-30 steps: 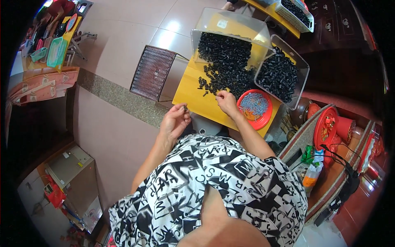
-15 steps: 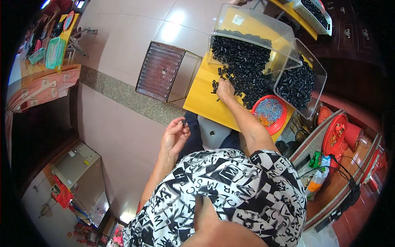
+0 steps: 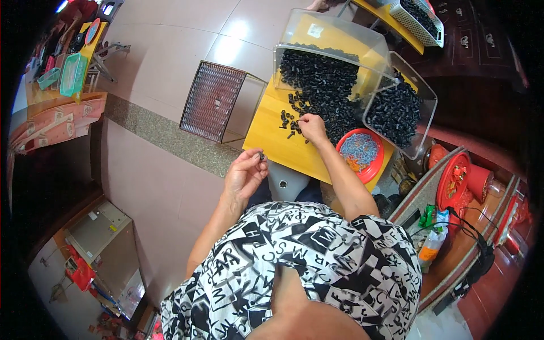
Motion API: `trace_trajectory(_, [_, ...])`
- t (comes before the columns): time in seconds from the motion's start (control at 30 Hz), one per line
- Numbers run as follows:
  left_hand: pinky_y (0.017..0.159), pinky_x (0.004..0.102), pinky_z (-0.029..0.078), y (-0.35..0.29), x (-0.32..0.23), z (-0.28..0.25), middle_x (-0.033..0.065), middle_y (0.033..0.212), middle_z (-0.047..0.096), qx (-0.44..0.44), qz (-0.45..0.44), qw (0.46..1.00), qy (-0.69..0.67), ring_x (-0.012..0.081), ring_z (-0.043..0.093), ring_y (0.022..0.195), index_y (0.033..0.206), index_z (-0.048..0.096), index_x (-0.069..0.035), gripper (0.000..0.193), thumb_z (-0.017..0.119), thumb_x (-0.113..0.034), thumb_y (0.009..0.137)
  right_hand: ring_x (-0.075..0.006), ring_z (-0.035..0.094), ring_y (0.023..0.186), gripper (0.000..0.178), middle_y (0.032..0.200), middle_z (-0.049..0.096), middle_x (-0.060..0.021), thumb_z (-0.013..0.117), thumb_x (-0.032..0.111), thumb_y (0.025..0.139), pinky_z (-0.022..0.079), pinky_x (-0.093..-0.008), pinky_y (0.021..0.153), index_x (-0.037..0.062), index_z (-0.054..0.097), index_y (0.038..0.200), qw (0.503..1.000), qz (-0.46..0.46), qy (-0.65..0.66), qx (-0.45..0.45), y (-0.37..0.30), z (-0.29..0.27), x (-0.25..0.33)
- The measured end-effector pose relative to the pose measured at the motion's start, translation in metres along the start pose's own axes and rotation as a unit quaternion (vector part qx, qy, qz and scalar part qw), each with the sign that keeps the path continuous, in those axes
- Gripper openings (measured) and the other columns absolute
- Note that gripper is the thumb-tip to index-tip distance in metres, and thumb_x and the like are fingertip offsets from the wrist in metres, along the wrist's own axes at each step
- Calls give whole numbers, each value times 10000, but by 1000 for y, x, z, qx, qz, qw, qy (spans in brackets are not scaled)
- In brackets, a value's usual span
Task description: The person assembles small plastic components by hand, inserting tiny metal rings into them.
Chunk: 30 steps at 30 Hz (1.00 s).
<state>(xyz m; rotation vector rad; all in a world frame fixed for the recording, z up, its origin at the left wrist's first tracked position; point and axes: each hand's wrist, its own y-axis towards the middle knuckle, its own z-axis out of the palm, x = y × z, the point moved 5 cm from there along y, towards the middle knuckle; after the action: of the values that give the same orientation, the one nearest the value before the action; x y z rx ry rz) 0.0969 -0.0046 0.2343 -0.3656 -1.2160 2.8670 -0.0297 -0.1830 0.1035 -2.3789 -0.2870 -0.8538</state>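
My left hand (image 3: 242,178) is raised beside the near left edge of the yellow table (image 3: 266,127), pinching a small black cylindrical piece (image 3: 262,156) between thumb and fingers. Over the tabletop, my right hand (image 3: 314,129) has its fingertips drawn together; whatever is between them is hidden. Several loose black pieces (image 3: 286,118) lie just left of those fingertips. A large heap of similar black pieces (image 3: 328,99) spreads beyond and to the right of that hand. To the right of my right forearm, a red bowl (image 3: 378,167) contains thin bluish pieces (image 3: 360,148) and some orange ones.
A clear bin (image 3: 340,28) lies tipped toward the heap at the table's far side. Another clear bin (image 3: 434,116) on the right holds more black pieces. Left of the table stands a brown slatted rack (image 3: 209,102). Bags and a red tray (image 3: 453,181) sit at the right.
My left hand has risen toward the table with its black piece. My right hand has shifted right, away from the loose pieces at the left. The whole view has shifted slightly.
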Motion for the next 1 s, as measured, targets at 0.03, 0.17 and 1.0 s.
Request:
trace_trajectory(0.03, [612,284,423,1,3,8,100,797,547,15,-5,1000,2,162,510,668,939,526,-27,161,526,-46,779,-165,560,570,102,653,610,-79,583,94,682,447,-291,548,6,615,722,994,6,110,9,-11,-7,-3])
trace_trajectory(0.17, [602,273,419,0,16,35,103,800,551,76,-26,997,3,165,520,674,940,525,-31,162,528,-34,778,-65,477,535,161,662,556,-5,550,48,758,372,-185,481,5,591,908,916,65,365,155,-68,-47,20])
trace_trajectory(1.0, [623,258,429,-45,58,154,67,814,577,301,-95,944,98,140,530,687,924,538,-51,128,544,-55,797,-64,553,641,120,754,585,-37,547,-19,768,473,-194,570,-29,554,887,904,-171,390,-45,-226,-197,143])
